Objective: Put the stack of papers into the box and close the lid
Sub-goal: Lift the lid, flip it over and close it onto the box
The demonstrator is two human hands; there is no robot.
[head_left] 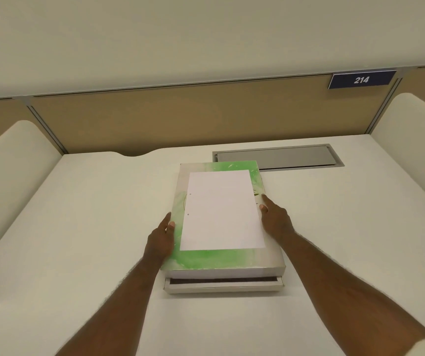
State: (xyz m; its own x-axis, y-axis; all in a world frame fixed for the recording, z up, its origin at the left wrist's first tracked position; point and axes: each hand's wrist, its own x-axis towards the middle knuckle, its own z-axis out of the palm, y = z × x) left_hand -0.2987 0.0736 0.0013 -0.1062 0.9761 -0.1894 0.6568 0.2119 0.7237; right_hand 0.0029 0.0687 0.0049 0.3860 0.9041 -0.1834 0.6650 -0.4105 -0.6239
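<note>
A flat white box lies in the middle of the desk. Its green-and-white lid sits raised above the base, with a dark gap showing along the near edge. A stack of white punched papers rests flat on top of the lid. My left hand grips the lid's left edge, thumb on top. My right hand holds the lid's right edge, fingers along the side.
The white desk has raised side partitions left and right and a tan back panel. A grey cable hatch lies just behind the box on the right. A blue sign reading 214 hangs on the back panel.
</note>
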